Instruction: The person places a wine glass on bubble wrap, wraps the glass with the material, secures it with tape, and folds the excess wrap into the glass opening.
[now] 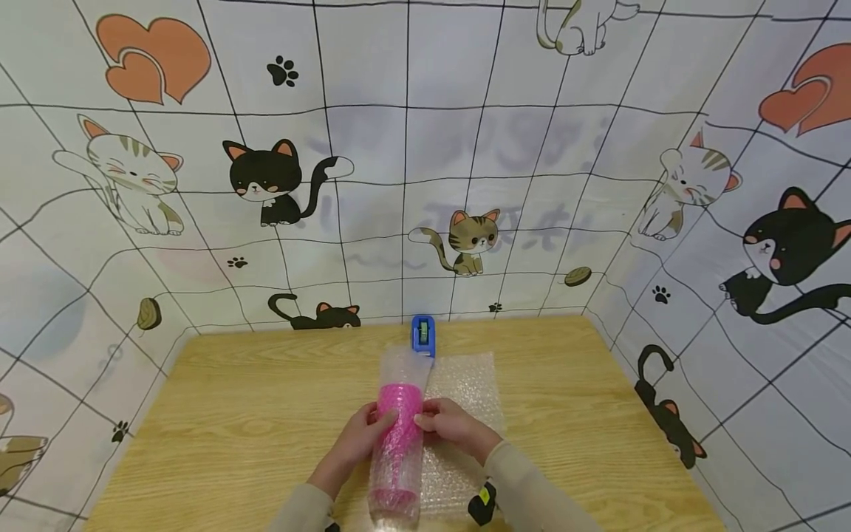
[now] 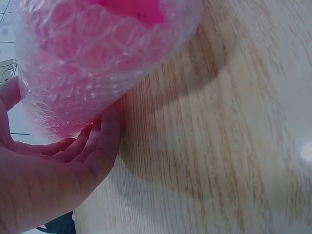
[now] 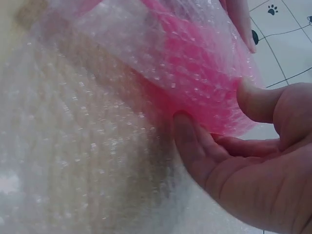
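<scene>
A pink cylinder (image 1: pixel 400 436), its exact kind hidden under the wrap, lies rolled in clear bubble wrap (image 1: pixel 462 480) on the table. The wrap's loose flat part spreads out to the right, and some of it sticks out past the roll's far end. My left hand (image 1: pixel 364 436) holds the roll from the left, thumb on top; the left wrist view shows its fingers (image 2: pixel 105 139) curled beneath. From the right side, my right hand (image 1: pixel 455 423) grips the roll. In the right wrist view its thumb (image 3: pixel 258 100) presses the wrapped surface while the other fingers reach underneath.
A blue tape dispenser (image 1: pixel 423 336) sits at the table's back edge, just beyond the roll. The wooden table (image 1: pixel 266 414) is bordered by white cloth walls (image 1: pixel 372 148) printed with cats and grid lines at the back and both sides.
</scene>
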Available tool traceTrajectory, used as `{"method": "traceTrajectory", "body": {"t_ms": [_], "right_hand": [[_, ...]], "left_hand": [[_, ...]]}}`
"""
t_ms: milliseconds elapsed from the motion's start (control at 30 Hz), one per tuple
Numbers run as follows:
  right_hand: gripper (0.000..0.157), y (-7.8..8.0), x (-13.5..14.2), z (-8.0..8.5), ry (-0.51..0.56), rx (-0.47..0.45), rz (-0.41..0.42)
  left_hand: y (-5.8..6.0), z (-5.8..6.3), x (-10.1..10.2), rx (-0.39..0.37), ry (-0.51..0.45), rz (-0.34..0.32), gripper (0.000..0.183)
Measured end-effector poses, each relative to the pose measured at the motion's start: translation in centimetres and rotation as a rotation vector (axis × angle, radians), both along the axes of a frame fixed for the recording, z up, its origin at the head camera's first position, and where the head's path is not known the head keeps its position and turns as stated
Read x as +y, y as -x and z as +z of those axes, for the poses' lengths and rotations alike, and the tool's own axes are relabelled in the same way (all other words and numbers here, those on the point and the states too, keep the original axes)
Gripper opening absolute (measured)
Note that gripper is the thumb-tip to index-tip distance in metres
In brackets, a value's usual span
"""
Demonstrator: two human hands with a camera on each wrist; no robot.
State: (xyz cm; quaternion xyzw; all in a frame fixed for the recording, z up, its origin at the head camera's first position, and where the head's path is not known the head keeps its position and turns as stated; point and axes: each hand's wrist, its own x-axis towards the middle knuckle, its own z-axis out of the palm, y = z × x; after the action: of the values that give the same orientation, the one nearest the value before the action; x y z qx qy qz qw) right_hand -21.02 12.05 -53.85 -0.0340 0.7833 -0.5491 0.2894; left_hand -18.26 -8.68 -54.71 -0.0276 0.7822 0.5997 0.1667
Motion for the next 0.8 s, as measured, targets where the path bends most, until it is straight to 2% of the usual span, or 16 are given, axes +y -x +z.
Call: {"method": "traceTrajectory", "body": {"t_ms": [167, 233, 400, 567, 800], "right_hand": [[0.052, 0.48, 0.22, 0.06, 0.016, 0.016, 0.048], [0.056, 0.61, 0.19, -0.01, 0.034, -0.001, 0.043], [0.064, 0.60, -0.10, -0.41, -0.011, -0.007, -0.001], [0.058, 0.37, -0.42, -0.67, 0.003, -0.026, -0.036], [0.052, 0.37, -0.34, -0.78, 0.022, -0.034, -0.037]], "left_hand": [[-0.10, 0.12, 0.09, 0.008, 0.030, 0.000, 0.088], [-0.14, 0.17, 0.15, 0.015, 0.033, 0.001, 0.089], [-0.18, 0.13, 0.21, 0.017, 0.044, -0.016, 0.084], [-0.12, 0.09, -0.01, 0.022, 0.053, -0.030, 0.078], [-0.11, 0.54, -0.47, -0.008, -0.020, -0.033, 0.073]]}}
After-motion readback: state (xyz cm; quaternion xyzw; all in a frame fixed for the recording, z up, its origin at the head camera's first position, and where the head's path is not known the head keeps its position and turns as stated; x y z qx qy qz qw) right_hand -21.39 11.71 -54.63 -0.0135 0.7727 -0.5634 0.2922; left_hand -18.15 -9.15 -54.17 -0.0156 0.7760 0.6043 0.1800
